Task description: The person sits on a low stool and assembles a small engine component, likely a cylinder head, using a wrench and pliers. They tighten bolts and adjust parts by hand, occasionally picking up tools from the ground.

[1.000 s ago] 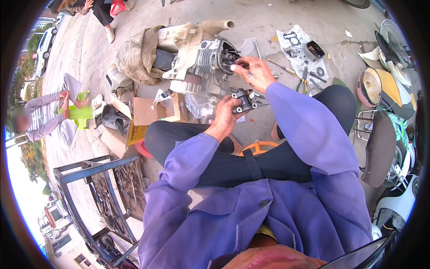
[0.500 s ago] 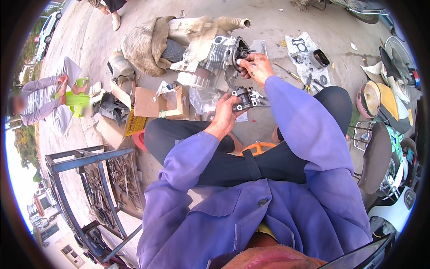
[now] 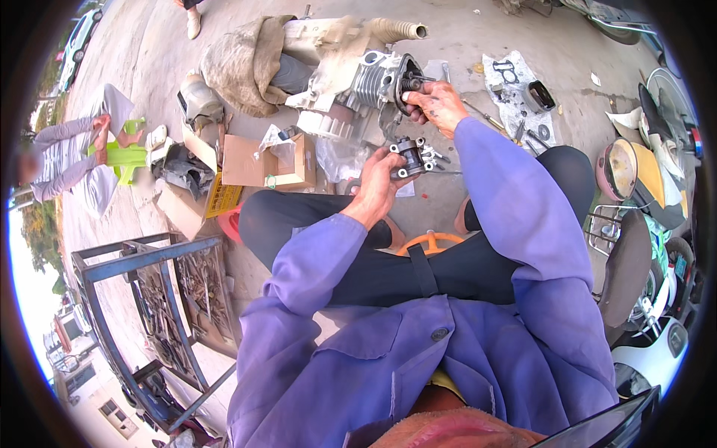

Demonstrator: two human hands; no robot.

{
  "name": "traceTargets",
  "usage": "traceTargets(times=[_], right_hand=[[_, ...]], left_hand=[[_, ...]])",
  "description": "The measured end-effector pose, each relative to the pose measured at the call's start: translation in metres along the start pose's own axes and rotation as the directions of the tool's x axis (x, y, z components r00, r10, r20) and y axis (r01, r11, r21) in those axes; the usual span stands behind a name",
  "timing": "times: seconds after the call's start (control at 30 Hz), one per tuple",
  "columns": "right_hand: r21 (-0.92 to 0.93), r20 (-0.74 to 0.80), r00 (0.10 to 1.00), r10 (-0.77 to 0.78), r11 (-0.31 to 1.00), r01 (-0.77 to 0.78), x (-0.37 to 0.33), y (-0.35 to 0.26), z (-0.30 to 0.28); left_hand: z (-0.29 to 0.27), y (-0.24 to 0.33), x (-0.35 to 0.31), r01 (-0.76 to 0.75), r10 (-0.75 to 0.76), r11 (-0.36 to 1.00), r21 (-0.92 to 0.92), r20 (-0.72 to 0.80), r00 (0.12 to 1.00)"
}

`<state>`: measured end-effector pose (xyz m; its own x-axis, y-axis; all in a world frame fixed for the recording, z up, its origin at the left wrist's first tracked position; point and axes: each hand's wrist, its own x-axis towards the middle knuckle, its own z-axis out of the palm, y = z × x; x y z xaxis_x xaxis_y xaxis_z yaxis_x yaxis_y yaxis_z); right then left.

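My left hand (image 3: 378, 184) is closed around a rocker arm assembly (image 3: 410, 158), a dark metal block with bright round ends, held low in front of the engine. My right hand (image 3: 441, 107) reaches into the open end of the finned cylinder head (image 3: 376, 79), its fingers pinched together. What they grip is hidden behind the fingers; a thin dark rod shows just above them. The dusty small engine (image 3: 321, 75) lies on the ground, with a ribbed beige hose (image 3: 399, 30) at its top and a toothed pale wheel (image 3: 326, 123) below.
A sackcloth (image 3: 243, 67) drapes over the engine's left part. An open cardboard box (image 3: 269, 160) stands left of my left hand. To the right, a plastic sheet (image 3: 515, 101) bears a gasket and a black square part (image 3: 537, 97). A person (image 3: 97, 153) sits far left.
The view has shifted slightly. My right hand has turned a little at the cylinder head and moved slightly right. My left hand still holds the rocker arm assembly, tilted a bit differently.
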<state>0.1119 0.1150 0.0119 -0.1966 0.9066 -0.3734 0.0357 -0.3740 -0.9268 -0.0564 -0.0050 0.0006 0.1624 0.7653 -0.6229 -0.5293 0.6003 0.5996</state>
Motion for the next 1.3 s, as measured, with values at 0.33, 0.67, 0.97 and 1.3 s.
traceTargets(times=[0.33, 0.67, 0.97, 1.3], right_hand=[[-0.001, 0.055, 0.989, 0.134, 0.991, -0.134, -0.007, -0.008, 0.001], [-0.026, 0.103, 0.984, 0.143, 0.99, -0.141, 0.001, -0.005, -0.004], [0.076, 0.015, 0.994, 0.104, 0.992, -0.105, -0.003, -0.003, 0.003], [0.056, 0.057, 0.986, 0.158, 0.985, -0.161, -0.001, -0.003, -0.003]], left_hand=[[-0.001, 0.004, -0.001, 0.004, -0.004, 1.0, -0.011, 0.01, 1.0], [-0.003, 0.003, -0.003, 0.014, -0.013, 0.999, -0.038, 0.025, 1.0], [-0.004, 0.002, 0.002, 0.007, -0.006, 1.0, -0.009, 0.064, 0.998], [0.002, 0.009, 0.002, 0.02, -0.019, 1.0, -0.016, 0.04, 0.999]])
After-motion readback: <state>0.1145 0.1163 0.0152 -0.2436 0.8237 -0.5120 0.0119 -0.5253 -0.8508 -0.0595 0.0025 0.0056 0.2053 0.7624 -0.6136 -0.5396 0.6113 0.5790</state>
